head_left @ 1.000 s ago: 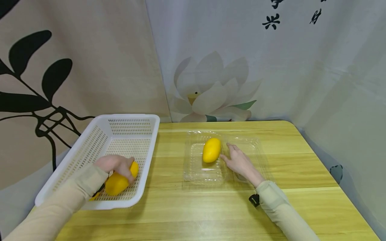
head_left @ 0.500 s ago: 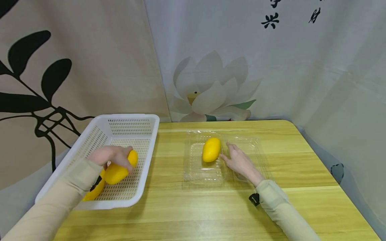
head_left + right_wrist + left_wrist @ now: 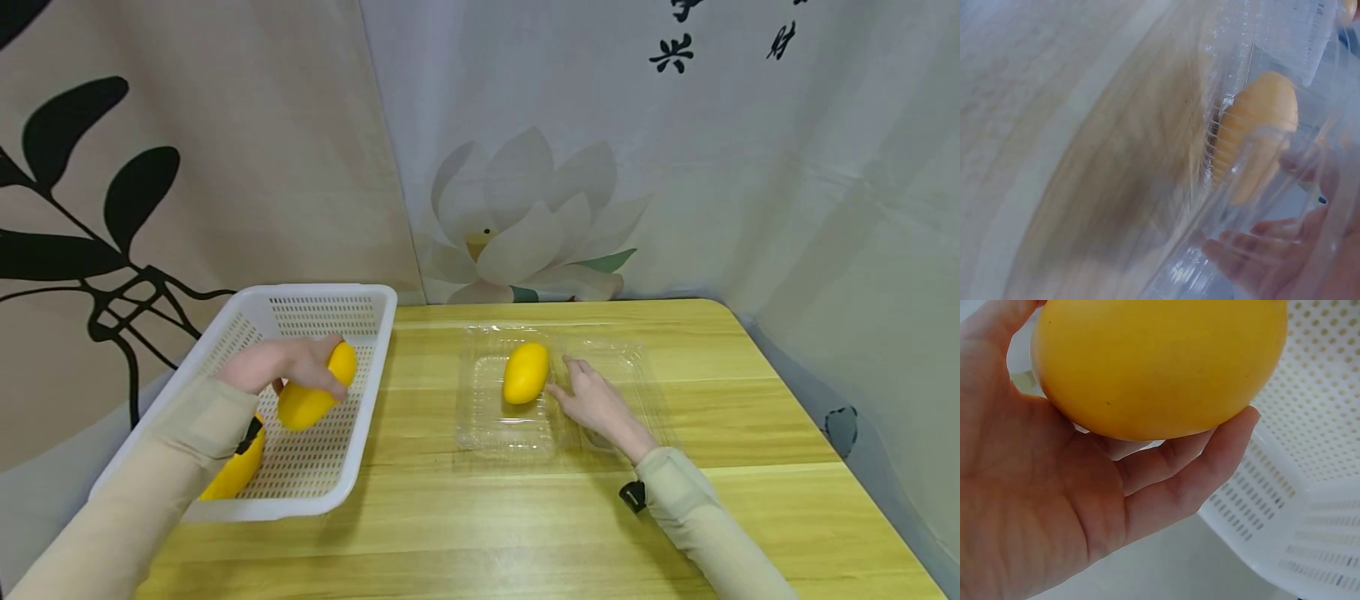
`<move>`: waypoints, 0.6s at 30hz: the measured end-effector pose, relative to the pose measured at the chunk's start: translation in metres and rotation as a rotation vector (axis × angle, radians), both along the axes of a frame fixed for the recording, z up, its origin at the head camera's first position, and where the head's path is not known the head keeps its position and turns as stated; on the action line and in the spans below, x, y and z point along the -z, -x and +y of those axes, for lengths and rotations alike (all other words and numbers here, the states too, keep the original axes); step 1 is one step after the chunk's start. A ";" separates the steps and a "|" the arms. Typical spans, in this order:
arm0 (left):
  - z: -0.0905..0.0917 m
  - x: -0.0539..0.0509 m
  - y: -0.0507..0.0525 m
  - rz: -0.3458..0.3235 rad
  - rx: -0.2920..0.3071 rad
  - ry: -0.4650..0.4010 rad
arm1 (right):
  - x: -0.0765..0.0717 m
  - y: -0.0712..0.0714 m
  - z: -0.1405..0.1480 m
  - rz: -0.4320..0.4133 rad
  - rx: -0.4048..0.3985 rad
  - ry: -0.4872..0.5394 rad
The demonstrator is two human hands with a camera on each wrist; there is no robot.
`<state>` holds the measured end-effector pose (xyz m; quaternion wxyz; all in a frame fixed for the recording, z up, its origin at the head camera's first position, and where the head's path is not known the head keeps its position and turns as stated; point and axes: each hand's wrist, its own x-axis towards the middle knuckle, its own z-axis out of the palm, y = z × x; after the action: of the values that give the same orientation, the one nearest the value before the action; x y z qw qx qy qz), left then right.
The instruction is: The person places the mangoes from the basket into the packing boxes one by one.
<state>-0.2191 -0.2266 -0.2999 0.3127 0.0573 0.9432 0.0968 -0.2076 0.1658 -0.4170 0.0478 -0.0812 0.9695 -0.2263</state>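
My left hand (image 3: 288, 365) grips a yellow mango (image 3: 306, 406) above the floor of the white basket (image 3: 378, 367); in the left wrist view the fingers curl under the held mango (image 3: 1160, 369). Another mango (image 3: 238, 468) lies in the basket below my left wrist. A third mango (image 3: 526, 373) sits in the left half of a clear plastic box (image 3: 480, 417). My right hand (image 3: 600, 410) rests over the box's right half, fingers spread, just right of that mango. In the right wrist view, the clear plastic partly covers the right hand (image 3: 1272, 256).
The wooden table (image 3: 465, 533) carries the basket at the left and the clear box right of the middle. Behind it hangs a pale curtain (image 3: 540, 100) with printed leaves and a flower.
My left hand has lifted the mango off the basket floor and moved it away from me, uncovering more of the other mango below the wrist. My right hand stays where it was.
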 end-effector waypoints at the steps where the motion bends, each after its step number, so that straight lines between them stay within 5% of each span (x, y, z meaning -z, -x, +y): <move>1: 0.002 -0.001 0.001 0.006 0.003 -0.007 | 0.000 0.000 0.000 -0.001 0.000 0.000; 18: 0.054 -0.017 0.022 0.107 0.068 -0.094 | 0.000 0.001 0.000 -0.003 0.000 -0.008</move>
<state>-0.2407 -0.1729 -0.2832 0.2619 0.1089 0.9504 0.1273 -0.2086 0.1653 -0.4173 0.0493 -0.0808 0.9703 -0.2227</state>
